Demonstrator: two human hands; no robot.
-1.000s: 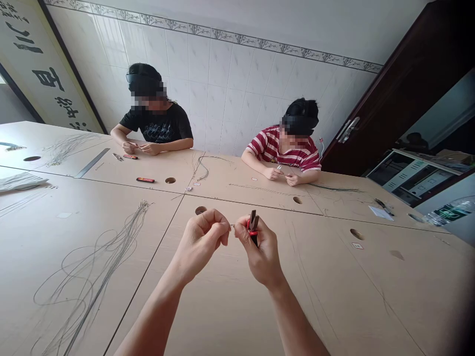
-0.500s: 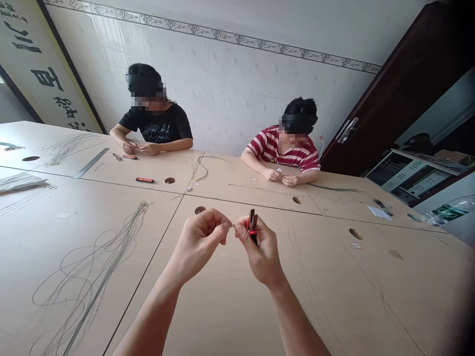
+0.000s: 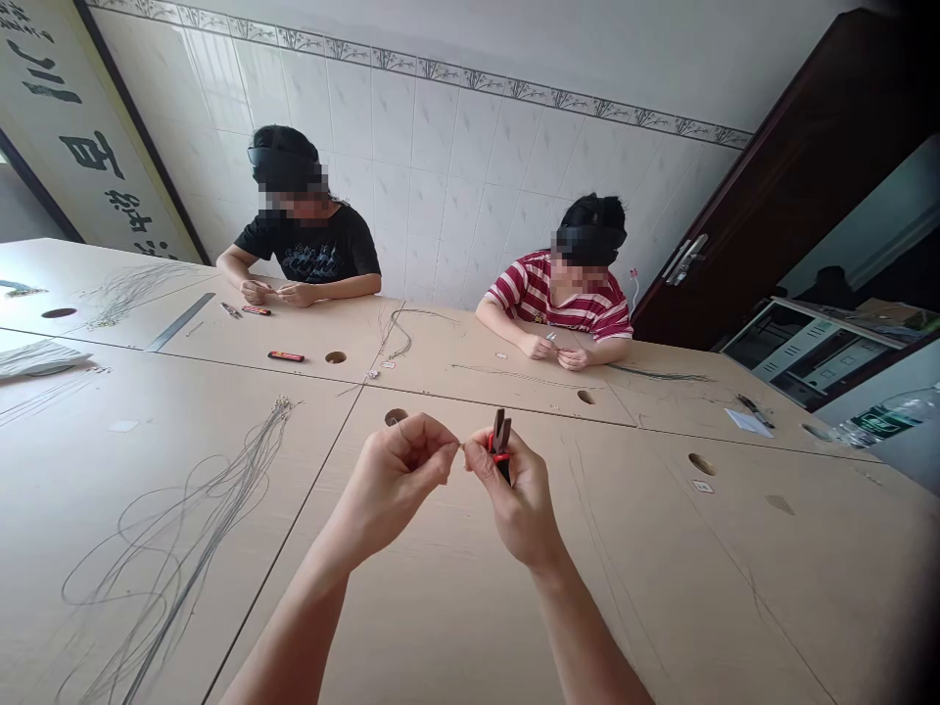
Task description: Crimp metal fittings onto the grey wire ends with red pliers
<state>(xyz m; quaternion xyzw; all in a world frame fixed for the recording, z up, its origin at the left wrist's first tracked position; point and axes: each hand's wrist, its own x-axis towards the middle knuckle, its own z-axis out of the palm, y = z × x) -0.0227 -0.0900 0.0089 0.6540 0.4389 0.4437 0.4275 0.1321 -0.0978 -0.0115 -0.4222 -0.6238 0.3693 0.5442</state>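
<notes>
My left hand [image 3: 400, 480] is closed in a pinch, thumb against fingertips, on something too small to name. A tiny gold-coloured piece [image 3: 462, 446] shows between the fingertips of both hands. My right hand [image 3: 518, 494] is wrapped round a pair of pliers [image 3: 501, 446] with red and black handles, jaws pointing up and slightly parted. Its thumb and a finger also pinch at the small piece. Both hands hover close together above the table [image 3: 441, 607]. On the left lies a bundle of thin grey cords [image 3: 212, 534] with small metal ends gathered at the top.
Across the table sit a person in black [image 3: 315, 240] and a person in a striped shirt [image 3: 569, 294], both working with their hands. A steel ruler [image 3: 181, 322], a red-black box cutter [image 3: 286, 356], cable holes and a plastic bottle [image 3: 888, 419] are around. Loose cords lie at right.
The pliers have turned slightly in my right hand. Both hands stay pinched together in nearly the same place; the view has shifted a little.
</notes>
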